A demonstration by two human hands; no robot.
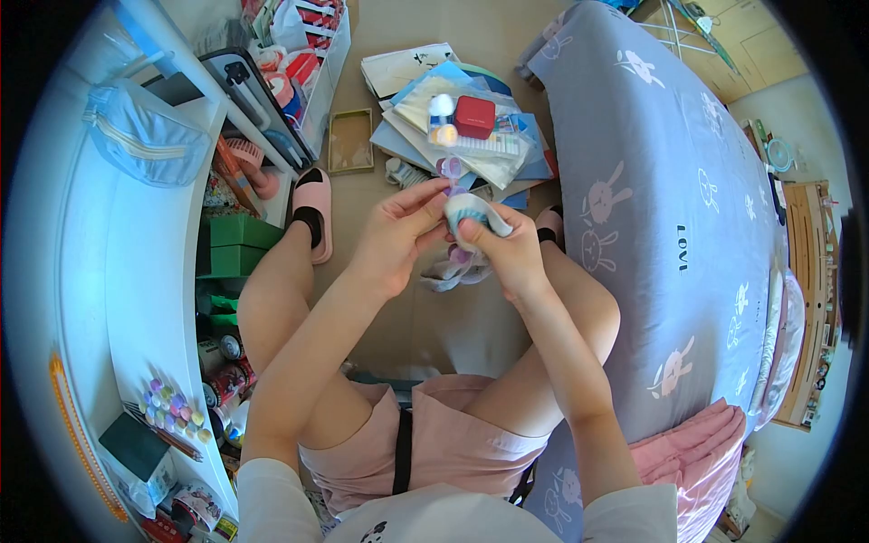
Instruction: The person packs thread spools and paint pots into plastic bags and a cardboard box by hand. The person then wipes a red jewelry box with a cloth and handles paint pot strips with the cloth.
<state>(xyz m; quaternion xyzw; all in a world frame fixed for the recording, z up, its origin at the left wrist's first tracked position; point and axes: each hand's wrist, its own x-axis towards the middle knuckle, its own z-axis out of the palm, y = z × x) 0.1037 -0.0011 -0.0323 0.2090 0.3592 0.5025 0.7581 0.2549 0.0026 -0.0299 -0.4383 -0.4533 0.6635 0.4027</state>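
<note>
Both my hands meet in front of my knees. My left hand point(396, 237) is closed, its fingertips pinching the middle of a long purple see-through piece point(450, 167) with rounded ends; I cannot make out its kind. One end points away from me, and the other shows below my fingers. My right hand point(514, 251) is closed around a crumpled white and pale-blue cloth point(471, 214), which presses against the purple piece and hides part of it. Just below, near the floor, lies a whitish crumpled bag or cloth point(453, 274).
Ahead on the floor, papers and folders point(407, 127) carry a red box point(475, 117) and small bottles point(443, 118). A shallow tray point(350, 141) lies beside them. On the right stands a bed point(652, 226); on the left, a white shelf point(149, 271) with a blue pouch point(149, 134).
</note>
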